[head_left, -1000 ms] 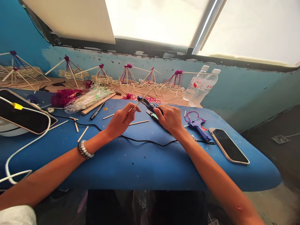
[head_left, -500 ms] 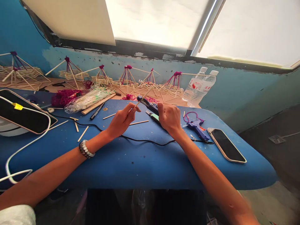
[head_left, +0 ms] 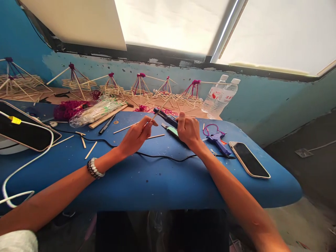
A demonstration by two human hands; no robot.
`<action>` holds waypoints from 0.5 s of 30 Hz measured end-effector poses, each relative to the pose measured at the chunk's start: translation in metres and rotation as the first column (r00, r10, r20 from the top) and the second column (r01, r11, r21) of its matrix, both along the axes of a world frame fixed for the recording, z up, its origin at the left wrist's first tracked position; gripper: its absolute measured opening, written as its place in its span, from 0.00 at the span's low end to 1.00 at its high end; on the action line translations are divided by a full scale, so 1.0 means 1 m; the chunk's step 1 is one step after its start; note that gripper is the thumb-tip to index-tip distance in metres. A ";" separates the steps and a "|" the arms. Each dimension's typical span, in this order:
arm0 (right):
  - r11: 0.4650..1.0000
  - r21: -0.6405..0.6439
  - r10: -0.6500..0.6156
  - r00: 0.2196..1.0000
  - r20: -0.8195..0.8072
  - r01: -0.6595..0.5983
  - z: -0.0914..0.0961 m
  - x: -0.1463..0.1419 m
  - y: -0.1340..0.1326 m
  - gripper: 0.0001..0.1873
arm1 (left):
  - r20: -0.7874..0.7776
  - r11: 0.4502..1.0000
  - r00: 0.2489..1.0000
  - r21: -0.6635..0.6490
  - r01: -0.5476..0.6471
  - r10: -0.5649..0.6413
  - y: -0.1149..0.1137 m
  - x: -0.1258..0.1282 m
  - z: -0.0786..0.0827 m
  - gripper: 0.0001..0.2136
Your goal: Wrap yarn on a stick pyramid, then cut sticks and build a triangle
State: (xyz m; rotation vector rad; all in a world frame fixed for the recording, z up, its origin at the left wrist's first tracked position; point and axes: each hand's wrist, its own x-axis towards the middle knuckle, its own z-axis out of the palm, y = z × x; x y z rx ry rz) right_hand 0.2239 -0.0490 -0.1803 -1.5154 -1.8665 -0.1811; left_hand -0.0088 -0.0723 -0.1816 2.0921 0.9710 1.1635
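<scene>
My left hand (head_left: pixel 137 134) pinches a thin wooden stick (head_left: pixel 160 108) that slants up and away past the fingers. My right hand (head_left: pixel 187 131) grips a dark blue hand tool (head_left: pixel 164 116), probably a cutter, whose head reaches towards the stick. The stick runs close beside that head, though I cannot tell whether they touch. A small green-handled tool (head_left: pixel 171 130) lies on the blue table (head_left: pixel 157 185) under the right hand's fingers. A beaded bracelet (head_left: pixel 93 168) circles my left wrist.
A purple glue gun (head_left: pixel 217 142) and a phone (head_left: pixel 249 159) lie to the right. Loose sticks, a black cable (head_left: pixel 162 157), a bag of sticks (head_left: pixel 96 112) and magenta yarn (head_left: pixel 68 109) lie about. Stick frames (head_left: pixel 140 85) and water bottles (head_left: pixel 223 96) stand behind.
The whole scene has drifted slightly left and up in the view. Both hands keep their hold on the stick and the tool, with little visible movement.
</scene>
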 end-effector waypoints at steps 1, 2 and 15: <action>1.000 -0.009 0.004 1.000 -0.009 -0.004 0.000 0.000 0.001 0.51 | 0.005 1.000 1.000 -0.007 0.004 -0.004 0.000 0.000 0.001 0.19; 1.000 -0.016 0.010 1.000 -0.019 -0.011 0.000 0.001 0.001 0.51 | 0.013 1.000 1.000 -0.014 0.007 -0.006 -0.001 0.001 0.001 0.19; 1.000 0.009 -0.022 1.000 -0.007 0.022 0.003 0.003 0.000 0.47 | 0.056 0.997 0.998 -0.062 0.036 -0.032 0.001 0.001 -0.003 0.17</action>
